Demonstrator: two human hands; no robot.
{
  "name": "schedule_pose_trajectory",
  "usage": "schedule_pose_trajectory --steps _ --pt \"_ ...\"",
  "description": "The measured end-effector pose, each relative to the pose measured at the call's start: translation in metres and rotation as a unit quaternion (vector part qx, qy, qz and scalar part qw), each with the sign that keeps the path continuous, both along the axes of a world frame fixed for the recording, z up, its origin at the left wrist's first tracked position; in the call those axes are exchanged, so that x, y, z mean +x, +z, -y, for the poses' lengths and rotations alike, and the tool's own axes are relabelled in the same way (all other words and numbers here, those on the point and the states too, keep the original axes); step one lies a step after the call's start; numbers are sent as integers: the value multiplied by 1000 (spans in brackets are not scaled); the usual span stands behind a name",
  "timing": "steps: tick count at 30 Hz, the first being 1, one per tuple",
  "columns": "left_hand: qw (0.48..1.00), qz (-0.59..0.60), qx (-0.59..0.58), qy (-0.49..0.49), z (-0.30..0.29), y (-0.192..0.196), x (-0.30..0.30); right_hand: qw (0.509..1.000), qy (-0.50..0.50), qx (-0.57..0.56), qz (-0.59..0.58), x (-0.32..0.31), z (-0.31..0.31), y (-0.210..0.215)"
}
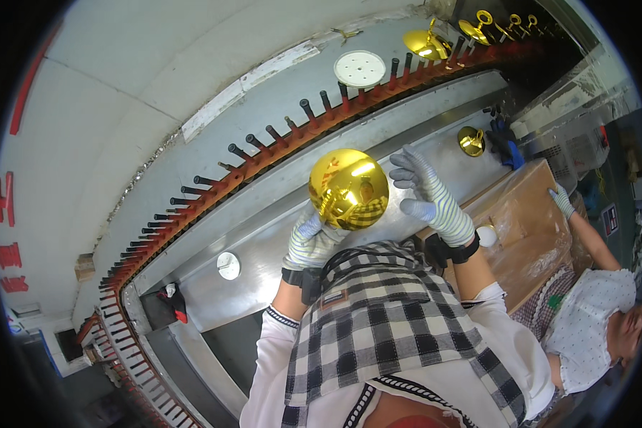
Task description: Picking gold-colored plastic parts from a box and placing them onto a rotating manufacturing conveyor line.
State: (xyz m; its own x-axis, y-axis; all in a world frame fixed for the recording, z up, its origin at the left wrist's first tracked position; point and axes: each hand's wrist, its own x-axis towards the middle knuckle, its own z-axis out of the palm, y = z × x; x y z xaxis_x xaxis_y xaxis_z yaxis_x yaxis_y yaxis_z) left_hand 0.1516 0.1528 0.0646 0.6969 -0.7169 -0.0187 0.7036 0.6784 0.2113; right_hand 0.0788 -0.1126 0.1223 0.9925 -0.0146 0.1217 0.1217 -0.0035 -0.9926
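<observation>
My left hand (312, 241), in a striped knit glove with grey fingertips, is closed on the lower left edge of a shiny gold round cover (351, 187). The cover's mirror-like face is toward me and reflects the checked apron. Just right of the cover, apart from it, my right hand (429, 194) is raised in a matching glove. Its fingers are spread and nothing shows between them. Below both hands lies a metal worktop (278, 232).
Beyond the worktop curves a conveyor rail (292, 146) with upright black-tipped pegs. Gold parts (426, 44) and a white perforated disc (359, 69) stand along it. A smaller gold piece (471, 141) rests at right, near a plastic-lined carton (524, 214) and a co-worker's gloved hand (562, 202).
</observation>
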Motion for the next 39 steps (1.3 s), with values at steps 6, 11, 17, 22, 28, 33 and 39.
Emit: schedule_pose_trajectory --steps 6,11,17,22,28,33,39 --pt "989 -135 -66 -7 19 -17 8 999 -32 26 -17 -3 21 14" --pt "985 -156 -70 -2 40 -4 9 993 -68 61 -72 -12 22 23" --pt "996 -52 48 -49 72 30 -2 956 -143 153 -207 -16 34 25" --pt "995 -7 71 -68 85 32 -11 917 -115 318 -211 -25 41 12" --pt "992 25 100 -69 85 45 -14 906 -117 336 -231 -24 44 4" --pt "993 7 97 -69 90 54 -16 898 -142 342 -238 -24 40 17" --pt "991 43 88 -96 94 37 -13 900 -81 388 -182 -35 69 19"
